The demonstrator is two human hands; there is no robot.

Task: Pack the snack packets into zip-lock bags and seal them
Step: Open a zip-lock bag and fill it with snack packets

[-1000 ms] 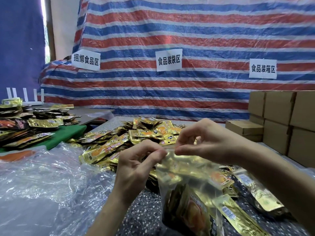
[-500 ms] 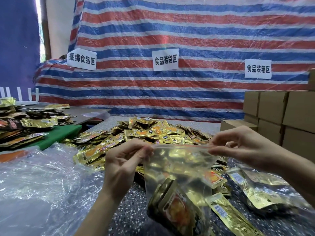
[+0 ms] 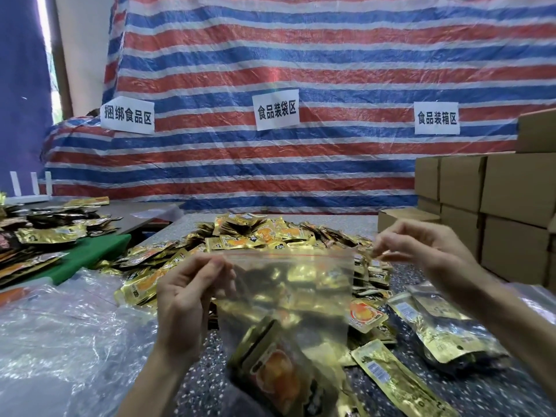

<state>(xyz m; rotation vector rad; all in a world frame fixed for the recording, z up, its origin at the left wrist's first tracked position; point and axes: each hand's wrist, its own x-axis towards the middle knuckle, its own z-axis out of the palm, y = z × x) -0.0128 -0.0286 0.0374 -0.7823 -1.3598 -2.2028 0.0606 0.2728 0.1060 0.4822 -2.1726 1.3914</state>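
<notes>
Left hand [image 3: 186, 299] pinches zip-lock bag [image 3: 288, 284] holding gold snack packets [image 3: 279, 377].

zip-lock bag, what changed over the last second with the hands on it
The right hand slid rightward along the top of the zip-lock bag, away from the left hand, running past the bag's right corner; it now looks clear of the bag. The strip looks flat and stretched out. The left hand stayed pinched on the top left corner. The packets inside and the pile of snack packets behind are unchanged.
</notes>
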